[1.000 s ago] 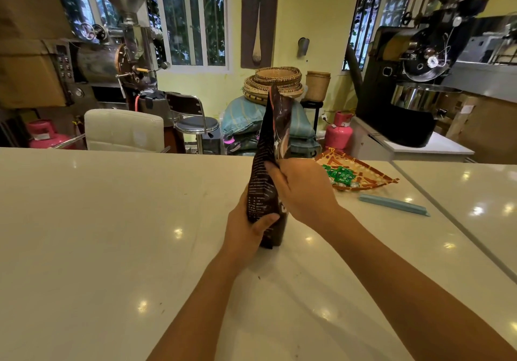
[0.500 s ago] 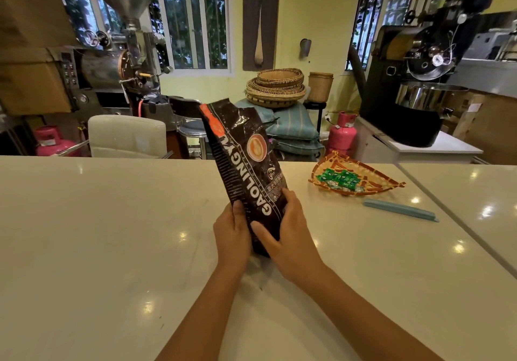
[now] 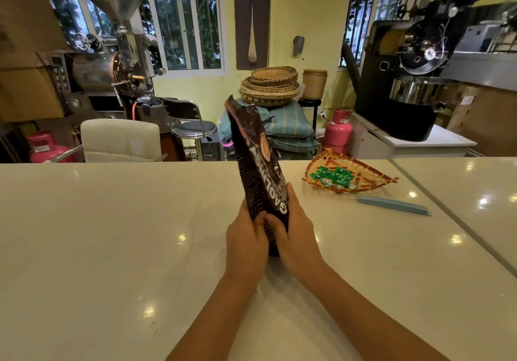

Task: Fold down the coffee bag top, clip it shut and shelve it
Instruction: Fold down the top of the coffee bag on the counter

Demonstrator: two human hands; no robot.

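A tall dark brown coffee bag (image 3: 258, 162) with white lettering stands on the white counter (image 3: 112, 234), leaning a little to the left, its top unfolded. My left hand (image 3: 246, 241) grips its lower left side and my right hand (image 3: 295, 233) grips its lower right side, thumbs meeting at the front. A long light blue clip (image 3: 393, 205) lies flat on the counter to the right, apart from both hands.
A woven basket tray (image 3: 363, 173) holding green sachets sits beyond the clip. A seam (image 3: 447, 215) divides this counter from a second one on the right. Behind the counter are chairs, roasting machines, pink gas cylinders and stacked baskets.
The bag has turned from showing its broad front to showing more of its narrow side, and stands more upright. Both hands stay low on it, now closer together.
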